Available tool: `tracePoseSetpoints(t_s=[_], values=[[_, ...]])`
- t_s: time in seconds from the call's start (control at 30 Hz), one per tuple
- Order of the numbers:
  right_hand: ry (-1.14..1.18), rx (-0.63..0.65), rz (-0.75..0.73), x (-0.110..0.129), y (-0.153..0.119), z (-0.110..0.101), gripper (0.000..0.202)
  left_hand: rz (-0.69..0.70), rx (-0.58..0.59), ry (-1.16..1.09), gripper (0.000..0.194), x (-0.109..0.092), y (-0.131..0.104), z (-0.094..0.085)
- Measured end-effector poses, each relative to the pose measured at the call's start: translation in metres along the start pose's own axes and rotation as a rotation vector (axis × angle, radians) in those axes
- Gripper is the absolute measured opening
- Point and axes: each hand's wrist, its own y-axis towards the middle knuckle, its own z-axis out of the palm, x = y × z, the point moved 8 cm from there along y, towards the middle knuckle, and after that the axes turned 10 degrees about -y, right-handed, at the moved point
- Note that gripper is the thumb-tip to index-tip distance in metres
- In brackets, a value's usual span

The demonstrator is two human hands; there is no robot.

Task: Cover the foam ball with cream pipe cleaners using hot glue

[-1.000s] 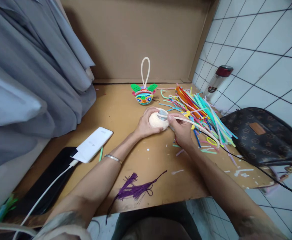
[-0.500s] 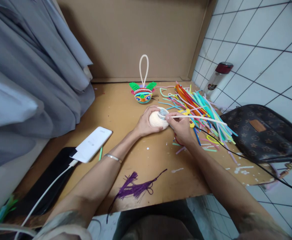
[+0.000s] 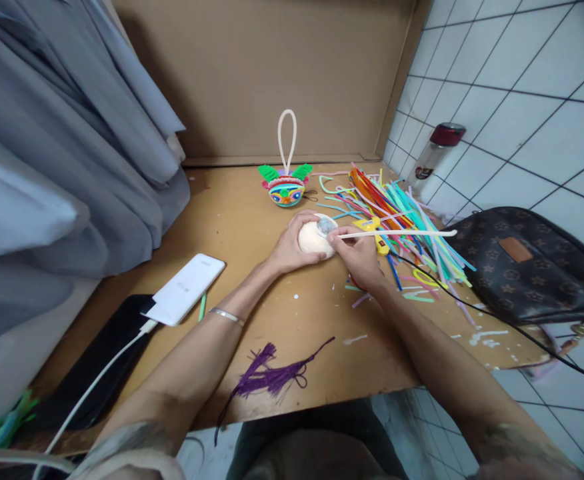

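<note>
A round cream-coloured ball (image 3: 311, 239) with a greyish bare patch on its upper right sits in my left hand (image 3: 289, 245), whose fingers wrap around its left side. My right hand (image 3: 361, 254) pinches a cream pipe cleaner (image 3: 407, 233) at the edge of that bare patch. The free length of the pipe cleaner sticks out to the right, its tip slightly bent. Just beyond the ball stands a colourful animal-head ornament (image 3: 286, 190) with green ears and a tall cream loop.
A heap of coloured pipe cleaners (image 3: 397, 207) lies right of my hands, with a yellow glue gun (image 3: 381, 244) by it. A purple tassel (image 3: 272, 380) lies near the front edge. A white power bank (image 3: 186, 289), a brown bag (image 3: 537, 263) and a bottle (image 3: 435, 153) flank the work.
My right hand has shifted slightly, and the pipe cleaner's free end has swung up a little. My left hand keeps the ball in nearly the same place.
</note>
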Motion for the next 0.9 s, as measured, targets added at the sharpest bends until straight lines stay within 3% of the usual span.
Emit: tracePoseSetpoints(t_s=[0.33, 0.63, 0.9], values=[[-0.089, -0.019, -0.088, 0.0090, -0.0005, -0.0014, 0.017, -0.028, 0.029, -0.014, 0.063, -0.0024, -0.0004, -0.0028], [-0.083, -0.044, -0.105, 0.0092, -0.0030, 0.0004, 0.017, -0.079, -0.172, -0.088, 0.054, -0.0009, -0.0004, -0.0038], [-0.077, -0.047, -0.114, 0.0097, -0.0046, 0.0033, 0.018, -0.115, -0.218, -0.092, 0.040, 0.0004, -0.0018, -0.0062]])
